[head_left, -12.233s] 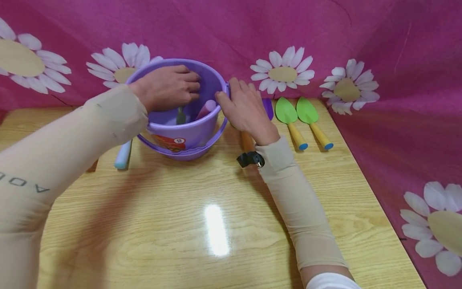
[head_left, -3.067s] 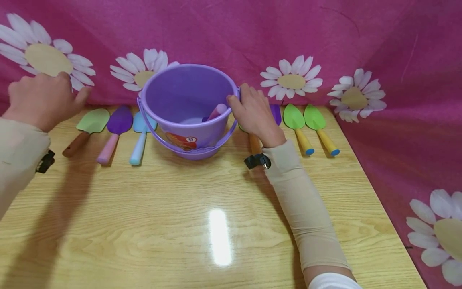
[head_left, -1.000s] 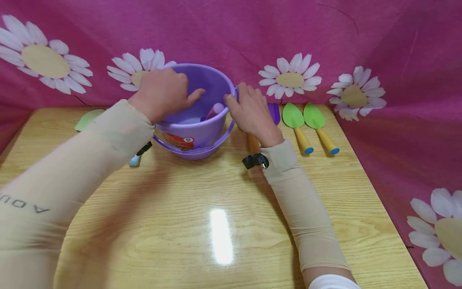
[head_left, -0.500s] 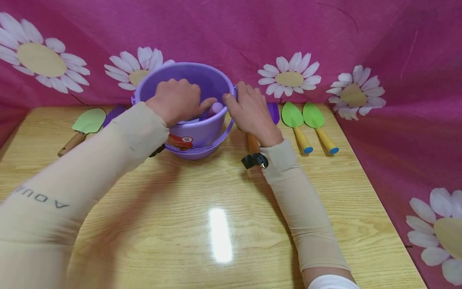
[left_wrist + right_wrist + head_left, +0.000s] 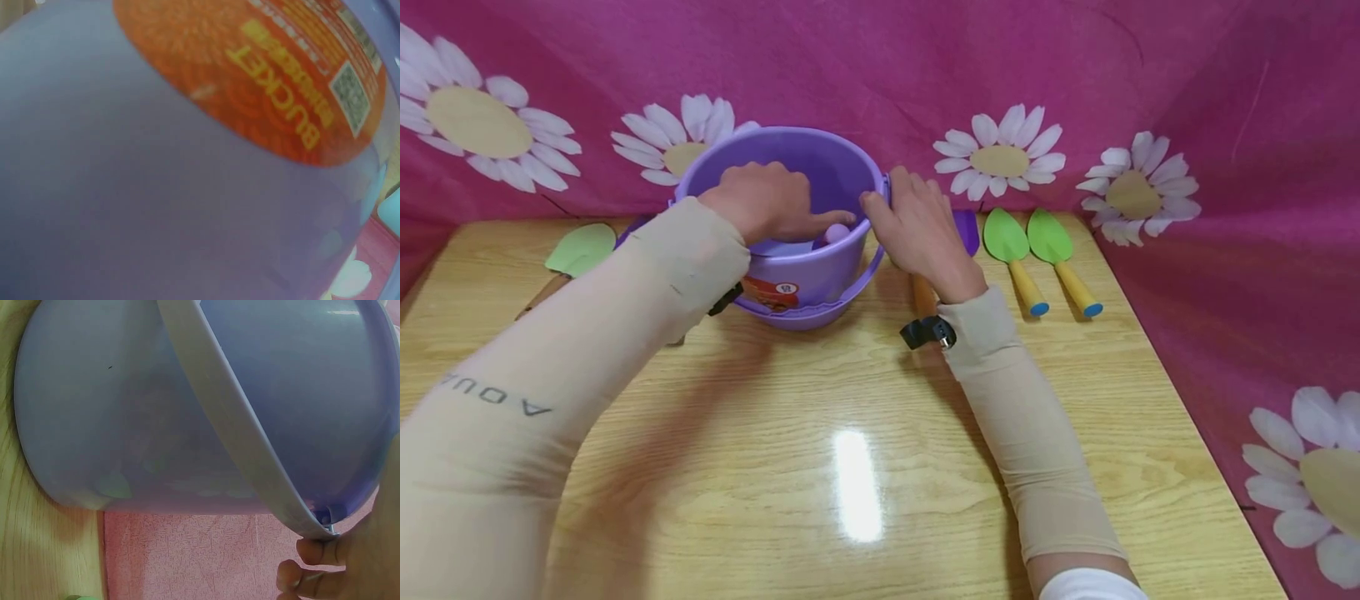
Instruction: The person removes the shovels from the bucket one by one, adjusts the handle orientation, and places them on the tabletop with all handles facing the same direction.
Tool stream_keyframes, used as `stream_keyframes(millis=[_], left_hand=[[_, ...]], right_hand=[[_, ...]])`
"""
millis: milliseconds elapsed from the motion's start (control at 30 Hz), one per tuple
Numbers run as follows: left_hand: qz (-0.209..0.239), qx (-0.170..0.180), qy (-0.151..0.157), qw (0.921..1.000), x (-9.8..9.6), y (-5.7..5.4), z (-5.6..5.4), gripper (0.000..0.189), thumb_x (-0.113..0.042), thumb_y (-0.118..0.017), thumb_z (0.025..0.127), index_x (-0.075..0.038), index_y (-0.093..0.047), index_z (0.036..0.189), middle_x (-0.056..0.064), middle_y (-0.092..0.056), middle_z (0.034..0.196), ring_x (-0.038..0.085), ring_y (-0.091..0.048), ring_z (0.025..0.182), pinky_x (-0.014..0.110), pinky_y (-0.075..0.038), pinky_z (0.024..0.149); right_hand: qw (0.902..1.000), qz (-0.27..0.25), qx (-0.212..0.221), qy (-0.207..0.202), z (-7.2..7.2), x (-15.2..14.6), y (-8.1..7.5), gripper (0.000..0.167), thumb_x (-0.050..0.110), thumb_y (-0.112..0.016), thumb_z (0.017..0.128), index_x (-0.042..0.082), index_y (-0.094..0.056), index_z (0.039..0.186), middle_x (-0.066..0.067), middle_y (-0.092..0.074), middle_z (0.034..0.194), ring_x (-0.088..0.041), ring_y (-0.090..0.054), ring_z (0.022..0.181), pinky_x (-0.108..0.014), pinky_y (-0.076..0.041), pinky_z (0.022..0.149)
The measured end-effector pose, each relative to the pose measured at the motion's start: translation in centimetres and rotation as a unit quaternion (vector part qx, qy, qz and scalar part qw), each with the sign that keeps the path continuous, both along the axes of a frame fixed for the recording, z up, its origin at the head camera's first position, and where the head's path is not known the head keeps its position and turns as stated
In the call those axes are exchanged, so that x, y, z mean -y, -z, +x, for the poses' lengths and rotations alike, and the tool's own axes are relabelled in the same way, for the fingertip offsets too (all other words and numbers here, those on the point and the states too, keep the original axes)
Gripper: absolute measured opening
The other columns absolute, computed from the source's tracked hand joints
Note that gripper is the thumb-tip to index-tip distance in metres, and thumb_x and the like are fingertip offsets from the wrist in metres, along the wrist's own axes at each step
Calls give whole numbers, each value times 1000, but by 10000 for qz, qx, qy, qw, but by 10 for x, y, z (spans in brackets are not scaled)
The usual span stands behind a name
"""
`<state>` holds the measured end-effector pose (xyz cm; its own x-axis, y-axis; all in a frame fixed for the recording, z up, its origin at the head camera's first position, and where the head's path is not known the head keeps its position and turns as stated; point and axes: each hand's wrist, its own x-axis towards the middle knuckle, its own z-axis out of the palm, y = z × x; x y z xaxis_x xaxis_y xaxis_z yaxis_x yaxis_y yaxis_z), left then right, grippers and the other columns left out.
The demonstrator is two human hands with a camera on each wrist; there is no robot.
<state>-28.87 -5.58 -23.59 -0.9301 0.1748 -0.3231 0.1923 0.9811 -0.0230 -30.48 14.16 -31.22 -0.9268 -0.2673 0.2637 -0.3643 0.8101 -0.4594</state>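
Note:
A purple bucket point(image 5: 805, 287) with an orange label stands upright at the back of the table, its handle hanging down in front. My left hand point(image 5: 767, 200) reaches inside it, thumb stretched out beside the pink handle end of a trowel point(image 5: 837, 234). Most of that trowel and the left fingertips are hidden, so contact is unclear. My right hand point(image 5: 917, 225) grips the bucket's right rim, thumb over the edge; in the right wrist view, fingers point(image 5: 312, 584) show outside the rim near the handle joint. The left wrist view shows the bucket's wall and label point(image 5: 262, 81).
Right of the bucket lie two green trowels point(image 5: 1017, 260) with yellow handles, a purple blade point(image 5: 967, 232), and an orange handle point(image 5: 922, 293) partly under my right wrist. On the left are a light green trowel point(image 5: 580, 250) and a purple blade point(image 5: 632, 227), partly covered by my left arm.
My left hand has come from above the light green trowel at the far left back into the bucket, sinking toward the pink handle. My right hand keeps its grip on the rim.

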Motion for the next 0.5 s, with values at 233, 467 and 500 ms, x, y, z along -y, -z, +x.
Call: stream_keyframes(millis=[233, 467, 500], left_hand=[[-235, 524, 195, 9982, 6, -9, 3, 69, -77, -46, 92, -13, -66, 111, 9, -63, 107, 30, -61, 100, 47, -48, 87], [-654, 820, 533, 9931, 16, -17, 3, 58, -68, -57, 92, -10, -67, 92, 3, -65, 83, 20, -62, 83, 38, -47, 78], [-658, 847, 569, 9926, 17, -18, 2, 55, -64, -58, 93, -10, -67, 89, 3, -66, 81, 19, -62, 82, 37, -47, 77]], right_hand=[[10000, -27, 68, 31, 1, 1, -2, 43, 49, -36, 102, 8, -49, 107, -13, -52, 98, -33, -47, 99, -43, -37, 90], [10000, -44, -7, 41, 1, 1, -2, 43, 49, -37, 102, 8, -50, 106, -13, -53, 97, -33, -48, 100, -44, -38, 90], [10000, -45, -21, 38, 0, 2, -2, 43, 49, -37, 102, 8, -50, 106, -13, -53, 97, -33, -48, 100, -44, -38, 90]])
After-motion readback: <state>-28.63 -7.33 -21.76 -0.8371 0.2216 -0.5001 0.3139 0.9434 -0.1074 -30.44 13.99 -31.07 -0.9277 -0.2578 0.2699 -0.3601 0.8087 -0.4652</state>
